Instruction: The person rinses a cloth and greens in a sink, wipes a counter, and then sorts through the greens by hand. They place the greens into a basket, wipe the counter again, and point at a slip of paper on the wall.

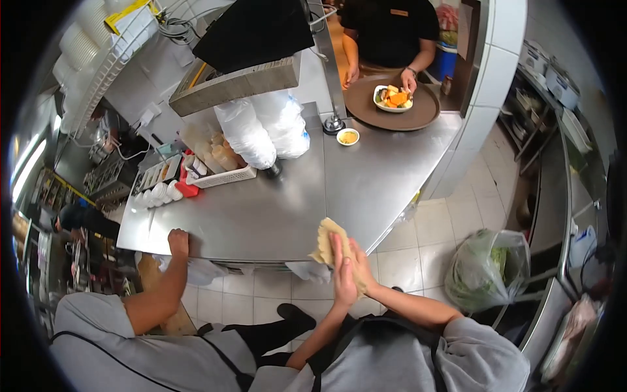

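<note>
A beige cloth (329, 236) with a scalloped edge is pressed between my two palms, just off the front edge of the steel counter (287, 215). My left hand (344, 276) lies along its near side, fingers together and pointing up. My right hand (363, 266) holds it from the other side, its fingers partly hidden. Further back on the counter stands a small cup of yellow food (348, 137). Behind it, a bowl of cut vegetables (394, 99) rests on a round brown tray (366, 115).
A co-worker's closed hand (177, 242) rests on the counter at left. Another person in black (390, 32) touches the bowl across the counter. Bagged white stacks (247, 134) and a bottle basket (222, 176) stand at the back. A bag of greens (488, 271) sits on the floor, right.
</note>
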`<state>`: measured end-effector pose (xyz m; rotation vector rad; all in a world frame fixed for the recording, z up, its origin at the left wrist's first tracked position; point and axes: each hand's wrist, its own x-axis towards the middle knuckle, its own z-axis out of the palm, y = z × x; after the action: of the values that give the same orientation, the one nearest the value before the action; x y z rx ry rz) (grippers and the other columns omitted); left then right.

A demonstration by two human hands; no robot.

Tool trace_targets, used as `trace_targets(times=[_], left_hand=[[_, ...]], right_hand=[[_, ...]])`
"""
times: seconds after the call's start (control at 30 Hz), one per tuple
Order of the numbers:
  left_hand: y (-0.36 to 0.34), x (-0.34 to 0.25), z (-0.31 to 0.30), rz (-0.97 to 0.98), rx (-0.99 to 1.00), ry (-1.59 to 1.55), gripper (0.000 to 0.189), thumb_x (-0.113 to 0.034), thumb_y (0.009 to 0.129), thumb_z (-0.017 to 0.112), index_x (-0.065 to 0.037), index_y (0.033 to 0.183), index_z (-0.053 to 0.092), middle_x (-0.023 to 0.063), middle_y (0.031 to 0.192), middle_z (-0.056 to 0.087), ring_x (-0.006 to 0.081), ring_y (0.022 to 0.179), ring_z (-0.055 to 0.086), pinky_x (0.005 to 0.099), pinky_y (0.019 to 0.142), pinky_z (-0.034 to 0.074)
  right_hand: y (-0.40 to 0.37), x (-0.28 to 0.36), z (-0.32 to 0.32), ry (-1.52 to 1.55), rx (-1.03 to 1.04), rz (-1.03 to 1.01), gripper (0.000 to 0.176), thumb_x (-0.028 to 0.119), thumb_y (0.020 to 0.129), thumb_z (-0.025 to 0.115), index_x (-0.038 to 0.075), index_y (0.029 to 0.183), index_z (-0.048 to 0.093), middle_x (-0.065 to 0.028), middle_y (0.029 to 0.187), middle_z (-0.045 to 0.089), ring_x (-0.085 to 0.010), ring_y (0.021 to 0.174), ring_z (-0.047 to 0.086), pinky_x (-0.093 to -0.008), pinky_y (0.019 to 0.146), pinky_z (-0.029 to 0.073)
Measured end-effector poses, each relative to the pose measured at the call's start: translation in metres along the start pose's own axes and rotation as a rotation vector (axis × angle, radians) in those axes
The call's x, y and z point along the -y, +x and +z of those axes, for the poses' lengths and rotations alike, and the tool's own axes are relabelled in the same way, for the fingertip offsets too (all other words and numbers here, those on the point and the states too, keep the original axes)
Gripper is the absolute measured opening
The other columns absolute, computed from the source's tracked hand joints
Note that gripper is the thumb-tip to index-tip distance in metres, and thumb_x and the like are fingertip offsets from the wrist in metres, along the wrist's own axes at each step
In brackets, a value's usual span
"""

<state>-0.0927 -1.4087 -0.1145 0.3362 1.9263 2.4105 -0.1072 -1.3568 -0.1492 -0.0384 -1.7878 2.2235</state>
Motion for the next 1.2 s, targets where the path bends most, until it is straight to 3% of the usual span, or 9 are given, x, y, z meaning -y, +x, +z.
trace_targets(times=[0.2, 0.37, 0.43, 0.53, 0.67, 0.8, 0.87, 1.03, 1.2], left_hand=[[-0.005, 0.025, 0.049, -0.123, 0.024, 0.07, 0.046, -0.02, 0.095, 0.035, 0.007, 0.131, 0.029, 0.011, 0.131, 0.041, 0.0172, 0.119, 0.038, 0.0283, 0.1, 0.028], [0.004, 0.008, 0.038, -0.268, -0.091, 0.304, 0.047, -0.026, 0.094, 0.041, 0.004, 0.13, 0.034, 0.0143, 0.131, 0.042, 0.0166, 0.112, 0.046, 0.027, 0.095, 0.034], [0.004, -0.003, 0.021, -0.254, 0.117, -0.513, 0.046, -0.031, 0.094, 0.038, -0.001, 0.129, 0.036, 0.0121, 0.129, 0.041, 0.0171, 0.106, 0.05, 0.0253, 0.087, 0.04], [-0.005, 0.001, 0.037, -0.116, -0.378, -0.767, 0.044, -0.037, 0.093, 0.035, -0.004, 0.121, 0.045, 0.0085, 0.112, 0.051, 0.0147, 0.098, 0.054, 0.0226, 0.071, 0.047], [-0.015, 0.007, 0.015, 0.062, -0.545, -0.104, 0.043, -0.039, 0.093, 0.035, -0.003, 0.114, 0.048, 0.0028, 0.093, 0.056, 0.0134, 0.081, 0.056, 0.0242, 0.061, 0.046], [0.018, -0.013, 0.004, 0.106, -0.341, -0.259, 0.037, -0.026, 0.093, 0.038, -0.001, 0.119, 0.046, 0.0085, 0.117, 0.05, 0.0166, 0.106, 0.05, 0.0286, 0.089, 0.04], [0.047, -0.005, -0.007, -0.133, 0.128, -1.211, 0.037, -0.022, 0.093, 0.037, -0.001, 0.122, 0.044, 0.0091, 0.12, 0.05, 0.0171, 0.111, 0.048, 0.0297, 0.093, 0.038], [0.054, -0.041, -0.125, 0.126, -0.308, 0.49, 0.039, -0.022, 0.095, 0.038, 0.003, 0.125, 0.042, 0.009, 0.123, 0.049, 0.0196, 0.112, 0.048, 0.0289, 0.095, 0.034], [-0.048, -0.019, -0.281, -0.272, -0.752, 0.274, 0.042, -0.027, 0.096, 0.031, 0.004, 0.12, 0.046, 0.0144, 0.12, 0.052, 0.0204, 0.113, 0.048, 0.0309, 0.096, 0.034]], right_hand=[[0.04, 0.071, -0.106, -0.882, -0.008, -0.052, 0.025, 0.024, 0.091, 0.043, 0.003, 0.092, 0.058, -0.0239, 0.071, 0.055, -0.0347, 0.063, 0.056, -0.0362, 0.058, 0.045], [0.05, 0.114, -0.076, -0.568, 0.176, -0.355, 0.03, 0.032, 0.091, 0.043, 0.005, 0.094, 0.057, -0.016, 0.062, 0.054, -0.0254, 0.05, 0.053, -0.0333, 0.049, 0.044], [0.046, 0.114, -0.055, -0.316, 0.256, -0.423, 0.031, 0.034, 0.092, 0.041, 0.006, 0.094, 0.056, -0.0122, 0.059, 0.052, -0.0199, 0.043, 0.05, -0.0299, 0.043, 0.043], [0.034, 0.097, -0.037, 0.783, 0.776, 0.868, 0.036, 0.039, 0.093, 0.038, 0.008, 0.082, 0.054, -0.006, 0.055, 0.051, -0.0173, 0.034, 0.044, -0.0273, 0.033, 0.036], [0.03, 0.088, -0.017, 0.602, 0.751, 0.778, 0.036, 0.034, 0.094, 0.039, 0.006, 0.076, 0.053, -0.0024, 0.052, 0.05, -0.0095, 0.031, 0.038, -0.0212, 0.031, 0.03], [0.046, 0.071, -0.024, -0.339, 0.31, -0.348, 0.022, 0.014, 0.085, 0.053, 0.002, 0.103, 0.056, -0.0119, 0.084, 0.057, -0.0205, 0.081, 0.053, -0.0293, 0.071, 0.044], [0.068, 0.078, -0.014, -0.467, 0.216, -0.404, 0.033, 0.016, 0.083, 0.054, 0.001, 0.112, 0.053, -0.0186, 0.112, 0.047, -0.0308, 0.106, 0.041, -0.04, 0.091, 0.034], [0.113, 0.075, 0.034, -1.061, 0.621, -0.447, 0.042, 0.028, 0.084, 0.052, 0.003, 0.118, 0.051, -0.0226, 0.131, 0.032, -0.0442, 0.119, 0.028, -0.0526, 0.097, 0.025], [0.139, -0.064, 0.17, -1.456, 0.674, -0.413, 0.062, 0.048, 0.086, 0.04, 0.006, 0.132, 0.036, -0.0232, 0.14, 0.019, -0.0509, 0.125, 0.015, -0.0602, 0.1, 0.01]])
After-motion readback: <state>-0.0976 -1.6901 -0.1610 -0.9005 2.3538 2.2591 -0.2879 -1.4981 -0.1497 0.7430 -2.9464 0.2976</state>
